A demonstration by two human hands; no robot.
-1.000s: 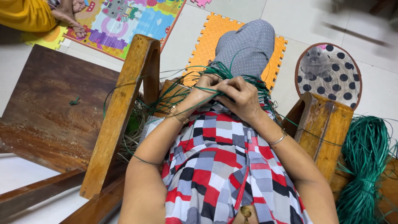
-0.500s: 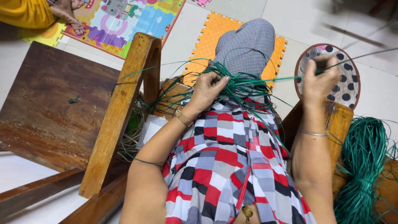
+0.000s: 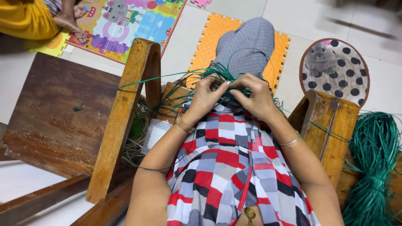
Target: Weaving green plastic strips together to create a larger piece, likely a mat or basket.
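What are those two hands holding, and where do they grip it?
Both the left hand and the right hand pinch thin green cords with their fingertips, where the strands bunch together over the lap. Which single strand each grips cannot be told.

pale tiled floor (image 3: 318,16), colourful foam play mats (image 3: 130,25), worn wooden bench (image 3: 54,113)

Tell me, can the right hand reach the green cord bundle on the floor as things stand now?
Probably yes. The bundle lies on that side, but the wooden frame post stands between it and the right hand, so the arm must go over the post. The fingers now pinch green strands.
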